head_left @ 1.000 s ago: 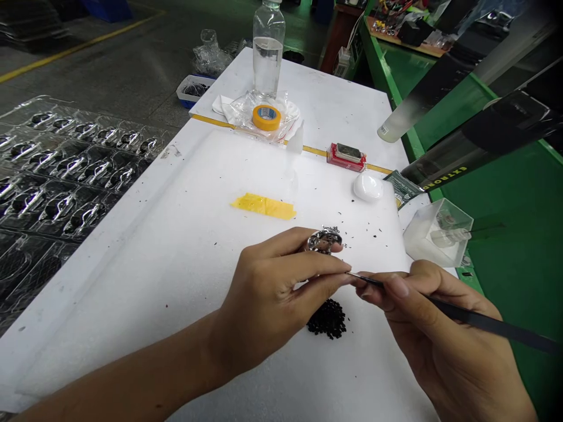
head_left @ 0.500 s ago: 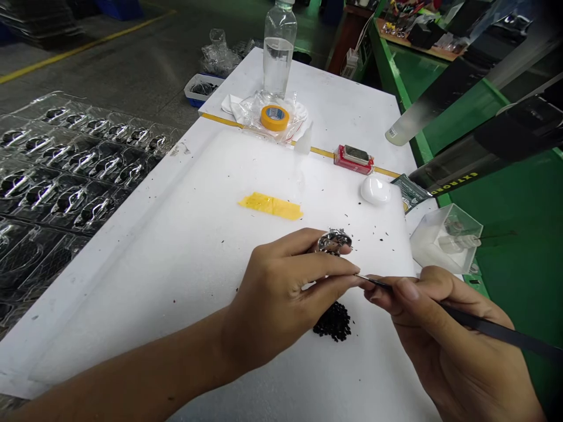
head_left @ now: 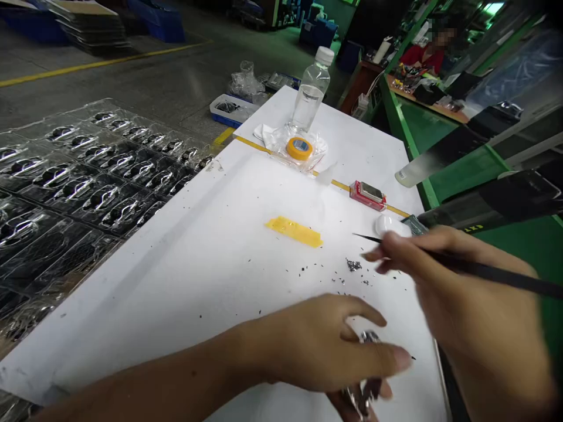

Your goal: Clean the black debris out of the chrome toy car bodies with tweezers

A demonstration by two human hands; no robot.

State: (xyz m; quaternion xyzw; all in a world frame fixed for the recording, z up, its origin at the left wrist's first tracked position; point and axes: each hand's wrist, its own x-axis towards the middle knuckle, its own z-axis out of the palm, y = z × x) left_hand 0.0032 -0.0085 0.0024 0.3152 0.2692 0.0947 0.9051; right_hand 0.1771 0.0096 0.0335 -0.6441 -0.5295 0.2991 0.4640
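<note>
My left hand (head_left: 325,346) sits at the lower edge of the view, its fingers curled over a shiny crumpled metal piece (head_left: 363,387) that is blurred and partly hidden. My right hand (head_left: 461,281) is raised above the white foam board (head_left: 176,293) and pinches a thin black pointed tool (head_left: 484,269), whose fine tip is in the air. Below that tip lies a small cluster of grey flakes (head_left: 353,265), with dark specks scattered around it. The two hands are apart.
A yellow tape strip (head_left: 294,231), white rounded lump (head_left: 390,224), red box (head_left: 368,195), tape roll (head_left: 299,148) and water bottle (head_left: 310,94) stand beyond my hands. Clear blister trays (head_left: 88,187) lie left; a green bench (head_left: 457,170) runs right. A co-worker's red sleeve (head_left: 422,60) shows far back.
The view has tilted up. My left hand has dropped toward the lower edge with the metal piece. My right hand has lifted away from it, and the black granule pile is out of sight.
</note>
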